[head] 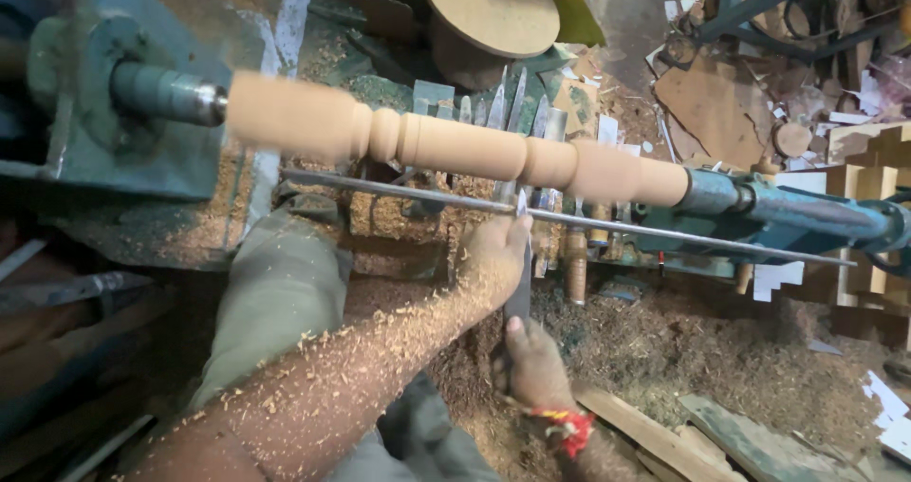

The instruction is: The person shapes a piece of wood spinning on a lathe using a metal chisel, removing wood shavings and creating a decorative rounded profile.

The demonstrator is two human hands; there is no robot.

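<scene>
The lathe (114, 112), a green-painted machine coated in sawdust, fills the area above and to the left of the grip. Its metal spindle (171, 95) meets the left end of the workpiece; a green tailstock (759, 202) supports the right end.

The wooden workpiece (455, 140) is a long, pale turned spindle mounted between these two supports. It lies directly above the grip and slopes slightly down to the right. Rounded beads and grooves are cut near its left-centre and right-centre sections. Its surface appears blurred.

The tool rest bar (569, 221), a thin metal rod, runs just below the workpiece and parallel to it, between the workpiece and the hands.

The chisel (519, 273) is a flat, narrow steel blade. It stands nearly vertical in view, crosses the bar, and its tip sits close under the workpiece.

The left hand (495, 254), covered in wood chips along the forearm, is closed around the blade just below the bar. The right hand (531, 363), wearing a red wrist thread (565, 425), is closed around the lower end of the chisel, directly beneath the left hand.

Spare chisels (508, 98) lie in a row beyond the workpiece. Sawdust (664, 340) covers the floor to the right of the grip.
</scene>
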